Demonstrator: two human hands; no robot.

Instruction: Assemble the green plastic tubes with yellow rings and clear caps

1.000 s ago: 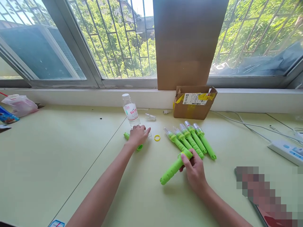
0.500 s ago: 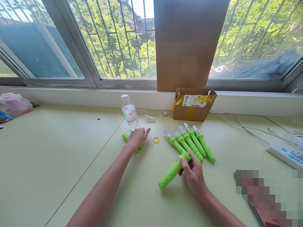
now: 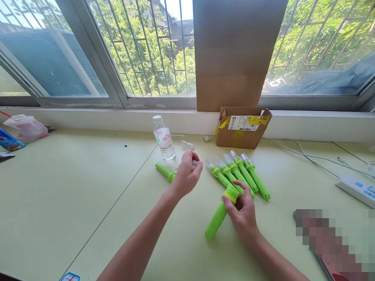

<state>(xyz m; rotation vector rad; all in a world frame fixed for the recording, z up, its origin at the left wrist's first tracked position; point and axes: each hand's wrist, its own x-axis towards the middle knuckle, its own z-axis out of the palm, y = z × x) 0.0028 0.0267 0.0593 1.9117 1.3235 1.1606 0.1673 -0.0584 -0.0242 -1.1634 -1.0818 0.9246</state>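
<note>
My right hand (image 3: pixel 243 207) grips a green tube (image 3: pixel 217 219) near its threaded top, where a yellow ring (image 3: pixel 230 196) sits around it. The tube leans with its closed end low and to the left. My left hand (image 3: pixel 189 171) is raised over the table, its fingers curled round a small clear plastic piece (image 3: pixel 195 164), mostly hidden. Another green tube (image 3: pixel 164 171) lies behind my left wrist, partly covered. Several green tubes with clear tops (image 3: pixel 246 171) lie side by side beyond my right hand.
A water bottle (image 3: pixel 164 139) stands behind my left hand. Clear plastic parts (image 3: pixel 187 145) lie beside it. An open cardboard box (image 3: pixel 243 130) is against the wall. At the right are cables, a power strip (image 3: pixel 357 188) and a blurred-out flat object (image 3: pixel 331 242). A pink bag (image 3: pixel 29 127) sits far left.
My left hand has lifted and moved right, now with a clear piece in its fingers. The yellow ring on the table no longer shows. The tube in my right hand has tilted more upright.
</note>
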